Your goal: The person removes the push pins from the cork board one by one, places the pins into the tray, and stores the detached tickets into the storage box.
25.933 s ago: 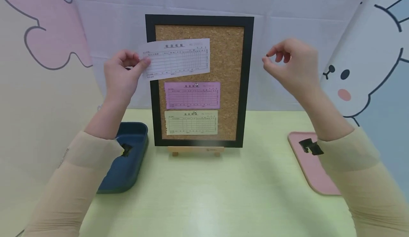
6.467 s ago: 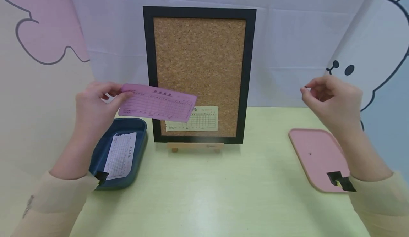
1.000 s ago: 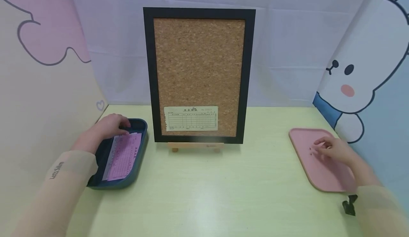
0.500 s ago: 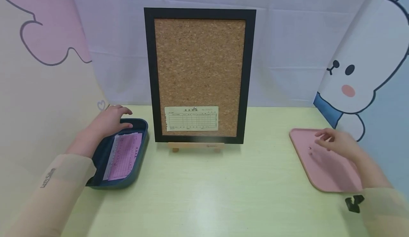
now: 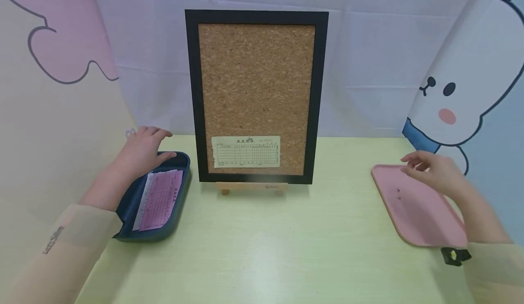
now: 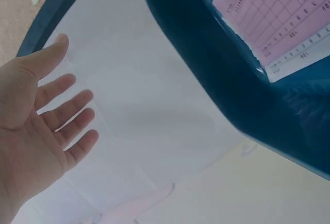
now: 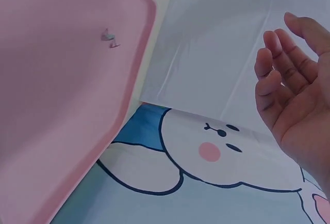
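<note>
dark-blue, deep, round-cornered tray at the left of a pale yellow-green table; its raised walls probably keep loose paper together. the person's left hand is just beyond its far end, fingers spread and relaxed, gripping nothing. at the right, a shallow pink tray carries two tiny pins, side by side, its lip likely there to stop them rolling off. the right hand hovers by its far edge, fingers loosely bent, nothing between them. in the middle, a black-framed cork board stands nearly upright on a light wooden stand, seemingly to face the person; a pin at its top edge fixes a pale-green paper slip low on the cork. inside the blue tray, a pinkish-purple paper slip lies flat over a white paper slip. both are printed; the purple one has a ruled grid and a ragged short edge.
</note>
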### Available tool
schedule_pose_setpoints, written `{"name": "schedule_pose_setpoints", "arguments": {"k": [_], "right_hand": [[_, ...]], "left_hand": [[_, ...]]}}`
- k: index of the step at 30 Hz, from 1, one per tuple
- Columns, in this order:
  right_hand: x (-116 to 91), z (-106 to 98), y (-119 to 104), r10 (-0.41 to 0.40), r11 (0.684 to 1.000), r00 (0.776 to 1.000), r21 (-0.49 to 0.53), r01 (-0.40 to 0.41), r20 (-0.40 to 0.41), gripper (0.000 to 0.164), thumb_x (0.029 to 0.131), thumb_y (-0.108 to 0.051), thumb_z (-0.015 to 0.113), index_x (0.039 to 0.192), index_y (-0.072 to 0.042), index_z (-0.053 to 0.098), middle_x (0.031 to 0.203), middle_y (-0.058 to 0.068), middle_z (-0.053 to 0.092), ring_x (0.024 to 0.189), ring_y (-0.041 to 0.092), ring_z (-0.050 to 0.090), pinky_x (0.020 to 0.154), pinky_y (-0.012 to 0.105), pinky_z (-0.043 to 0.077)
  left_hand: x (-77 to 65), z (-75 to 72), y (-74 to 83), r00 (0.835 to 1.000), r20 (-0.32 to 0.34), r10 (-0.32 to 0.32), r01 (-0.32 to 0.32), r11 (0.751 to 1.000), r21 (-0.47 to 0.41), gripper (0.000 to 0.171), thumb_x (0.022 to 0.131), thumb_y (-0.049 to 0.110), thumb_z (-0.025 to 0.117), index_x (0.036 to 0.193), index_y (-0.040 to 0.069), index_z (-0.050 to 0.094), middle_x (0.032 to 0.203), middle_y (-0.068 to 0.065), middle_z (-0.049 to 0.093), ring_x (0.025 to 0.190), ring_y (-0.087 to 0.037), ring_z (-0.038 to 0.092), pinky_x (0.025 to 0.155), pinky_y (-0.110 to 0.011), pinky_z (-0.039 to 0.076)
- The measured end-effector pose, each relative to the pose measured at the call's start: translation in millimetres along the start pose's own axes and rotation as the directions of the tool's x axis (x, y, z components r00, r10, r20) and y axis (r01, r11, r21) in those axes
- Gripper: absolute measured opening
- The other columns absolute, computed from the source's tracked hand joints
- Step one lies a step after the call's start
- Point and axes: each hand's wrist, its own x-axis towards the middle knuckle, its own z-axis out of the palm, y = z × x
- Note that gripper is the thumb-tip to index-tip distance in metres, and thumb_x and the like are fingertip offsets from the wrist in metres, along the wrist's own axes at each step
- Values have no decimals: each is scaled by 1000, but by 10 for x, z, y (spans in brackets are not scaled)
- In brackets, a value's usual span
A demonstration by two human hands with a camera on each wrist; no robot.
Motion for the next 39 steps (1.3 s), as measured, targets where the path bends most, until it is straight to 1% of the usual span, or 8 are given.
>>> {"name": "schedule_pose_setpoints", "arguments": {"k": [4, 10, 16, 20, 25, 31, 34, 39], "right_hand": [[-26, -38, -143, -4, 1000, 999, 7, 5, -47, 37, 90, -37, 62, 113, -9, 61, 94, 10, 63, 77, 11, 52, 57, 24, 44], [-67, -46, -384, -10, 999, 993, 31, 14, -121, 36, 89, -37, 64, 112, -10, 61, 93, 10, 64, 77, 8, 51, 56, 23, 43], [-95, -14, -610, -23, 998, 974, 54, 35, -224, 29, 88, -32, 67, 106, -10, 64, 90, 9, 64, 74, -1, 48, 52, 21, 43], [-81, 58, -724, -58, 992, 949, 85, 89, -309, 24, 86, -24, 69, 104, -9, 65, 88, 9, 65, 72, -11, 44, 54, 13, 40], [-77, 175, -875, -48, 987, 917, 123, 105, -396, 25, 86, -22, 70, 106, -9, 66, 88, 7, 64, 74, -6, 45, 60, 3, 37], [-67, 283, -1093, -31, 979, 885, 165, 121, -465, 24, 88, -24, 67, 107, -10, 66, 87, 6, 65, 72, -6, 46, 64, 1, 37], [-41, 344, -1200, -71, 966, 861, 180, 185, -504, 21, 86, -19, 68, 104, -8, 66, 84, 6, 65, 71, -9, 48, 64, 1, 39], [22, 455, -1347, -148, 926, 801, 203, 319, -580, 18, 82, -7, 71, 100, -4, 67, 80, 6, 67, 73, -11, 50, 64, 4, 42]], "left_hand": [[-28, -43, 97, 999, -46, -12, 12, 1000, -2, 53, 85, 28, 70, 126, -1, 52, 131, -27, 47, 124, -47, 33, 97, -73, 20], [-75, -86, 248, 993, -122, -6, 4, 1000, -17, 51, 86, 28, 70, 125, 0, 53, 134, -26, 44, 125, -47, 32, 95, -72, 24], [-120, -74, 361, 980, -199, -28, 11, 996, -86, 52, 86, 27, 69, 127, 0, 50, 140, -27, 37, 127, -47, 29, 98, -66, 25], [-152, -46, 426, 972, -228, -61, 31, 990, -135, 55, 85, 27, 70, 129, 2, 48, 143, -28, 32, 129, -48, 26, 101, -65, 22], [-180, -2, 505, 963, -262, -63, 16, 984, -176, 60, 84, 27, 72, 132, 5, 45, 145, -26, 29, 130, -49, 26, 101, -64, 22], [-175, 64, 600, 945, -321, -66, -19, 966, -256, 61, 83, 24, 74, 133, 6, 45, 147, -22, 28, 132, -44, 25, 101, -63, 22], [-165, 104, 659, 939, -332, -88, -18, 953, -302, 62, 83, 25, 74, 134, 8, 44, 149, -19, 26, 135, -41, 22, 102, -63, 21], [-163, 154, 757, 931, -344, -122, -12, 933, -361, 65, 83, 28, 73, 137, 9, 42, 151, -16, 22, 136, -40, 20, 103, -64, 20]]}}
